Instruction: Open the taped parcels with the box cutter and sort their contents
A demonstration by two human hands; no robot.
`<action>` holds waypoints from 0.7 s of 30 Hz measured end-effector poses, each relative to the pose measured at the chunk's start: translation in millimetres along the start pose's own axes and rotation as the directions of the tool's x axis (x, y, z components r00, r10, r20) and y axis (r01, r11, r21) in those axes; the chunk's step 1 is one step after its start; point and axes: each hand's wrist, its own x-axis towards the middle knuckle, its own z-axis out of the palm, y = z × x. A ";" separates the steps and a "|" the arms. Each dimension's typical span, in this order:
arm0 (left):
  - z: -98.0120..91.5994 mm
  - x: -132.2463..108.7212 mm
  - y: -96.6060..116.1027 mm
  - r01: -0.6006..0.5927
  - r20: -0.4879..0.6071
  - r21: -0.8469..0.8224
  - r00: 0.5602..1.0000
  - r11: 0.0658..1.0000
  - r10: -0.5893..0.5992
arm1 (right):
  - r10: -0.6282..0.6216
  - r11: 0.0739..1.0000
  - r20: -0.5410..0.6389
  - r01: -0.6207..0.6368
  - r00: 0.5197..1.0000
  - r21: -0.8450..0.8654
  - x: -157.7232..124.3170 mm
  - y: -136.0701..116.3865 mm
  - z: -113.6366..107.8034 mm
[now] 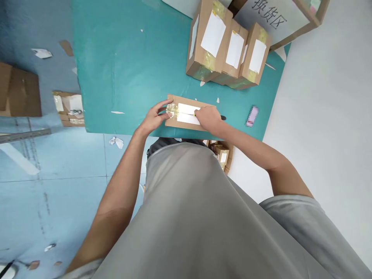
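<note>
Clearly, one oblong carton (172, 121) of plain brown cardboard lay at the middle of the frame, its left end wrapped in crinkled, shiny tape (172, 110), smooth white paper along its top. The green tabletop (130, 69) looked slick. Three blocky, taped boxes (232, 50) stood side by side at upper right. The left hand (155, 117) rested its parted fingers on the carton's taped end; the right hand (209, 118), knuckles up, had its fingers clenched around a black-ended tool (223, 117).
</note>
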 end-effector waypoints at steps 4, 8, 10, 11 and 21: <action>9.2 0.0 8.4 0.041 -0.066 -0.010 0.997 0.999 -0.042 | 0.167 0.986 0.068 -0.165 0.984 -0.026 -41.9 60.0 23.0; 19.0 0.8 13.6 0.114 -0.128 -0.005 0.985 0.993 -0.114 | 0.143 0.990 0.057 -0.143 0.988 -0.002 -59.6 95.7 45.7; 20.2 -1.2 15.5 0.151 -0.144 -0.016 0.978 0.988 -0.152 | 0.092 0.995 0.028 -0.093 0.995 0.022 -58.1 108.9 58.2; 20.0 -2.6 16.2 0.169 -0.150 -0.021 0.974 0.985 -0.171 | 0.064 0.997 0.010 -0.064 0.998 0.043 -56.4 115.9 65.7; 26.0 -11.8 21.2 0.198 -0.238 0.022 0.953 0.980 -0.187 | -0.034 0.908 -0.265 0.141 0.964 0.395 -43.0 146.1 153.8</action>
